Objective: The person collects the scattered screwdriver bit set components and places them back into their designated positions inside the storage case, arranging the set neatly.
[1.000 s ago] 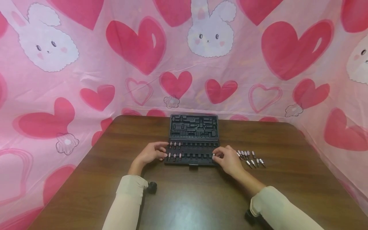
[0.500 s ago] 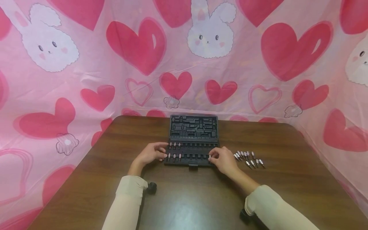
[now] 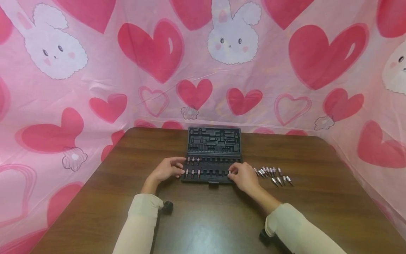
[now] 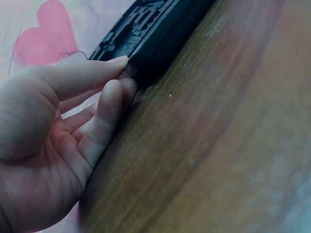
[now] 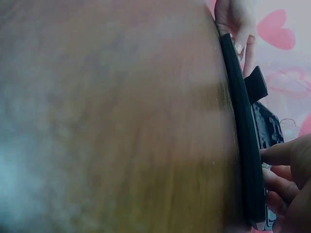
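Observation:
A black socket case [image 3: 213, 165] lies with its lid raised in the middle of the table. Upright in its left slots stand several bit sockets [image 3: 192, 173], in a back row and a front row. My left hand [image 3: 166, 170] holds the case's left edge; in the left wrist view its fingertips [image 4: 119, 60] sit right at the rim. Over the right part of the front row, my right hand [image 3: 245, 176] pinches a silver bit socket [image 3: 229, 174] between thumb and finger. Most of that bit socket is hidden by the fingers.
More loose bit sockets [image 3: 279, 180] lie in a cluster on the brown table [image 3: 203, 218], right of the case. The lid [image 3: 214, 139] leans back with moulded recesses. Behind the table hangs a pink cloth [image 3: 266, 70] with hearts and rabbits.
My right hand has moved left along the front row with the bit socket, uncovering more of the loose ones on the table. The left hand has stayed at the case's edge.

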Motion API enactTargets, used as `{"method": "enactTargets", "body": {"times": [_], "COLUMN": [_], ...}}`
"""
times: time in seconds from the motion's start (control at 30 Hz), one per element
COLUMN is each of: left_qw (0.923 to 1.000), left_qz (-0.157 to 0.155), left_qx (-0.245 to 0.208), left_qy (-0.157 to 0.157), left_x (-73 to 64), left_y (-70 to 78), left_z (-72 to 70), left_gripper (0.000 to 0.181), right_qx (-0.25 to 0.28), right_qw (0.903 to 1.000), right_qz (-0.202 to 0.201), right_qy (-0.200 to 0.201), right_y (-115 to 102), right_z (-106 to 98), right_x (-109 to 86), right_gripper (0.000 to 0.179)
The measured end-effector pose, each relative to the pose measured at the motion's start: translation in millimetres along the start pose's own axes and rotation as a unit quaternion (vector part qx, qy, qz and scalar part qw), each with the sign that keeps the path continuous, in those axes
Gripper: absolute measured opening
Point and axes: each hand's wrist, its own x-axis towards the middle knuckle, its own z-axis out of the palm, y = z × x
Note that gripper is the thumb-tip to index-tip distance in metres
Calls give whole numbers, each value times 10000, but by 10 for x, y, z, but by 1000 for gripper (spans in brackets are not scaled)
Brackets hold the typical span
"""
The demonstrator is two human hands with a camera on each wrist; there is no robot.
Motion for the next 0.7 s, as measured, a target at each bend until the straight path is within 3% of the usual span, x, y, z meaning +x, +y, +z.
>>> {"method": "enactTargets", "body": {"times": [0.13, 0.37, 0.7], "left_qw": [10000, 9999, 9995], "left_qz": [-38, -77, -81], "left_qx": [33, 66, 162], "left_qy": [10, 127, 247], "left_x": [42, 151, 159], "left_y": [-46, -285, -298], "left_z": [0, -10, -2], "left_gripper": [49, 51, 48], "right_qx": [-45, 15, 4], "right_qw": [10000, 9998, 9996], "right_qz": [58, 92, 33], "right_qy": [-52, -181, -290], "right_y": [-19, -32, -23], "right_z": [-7, -3, -20], "right_x": [10, 30, 42], "right_gripper": [14, 13, 12]}}
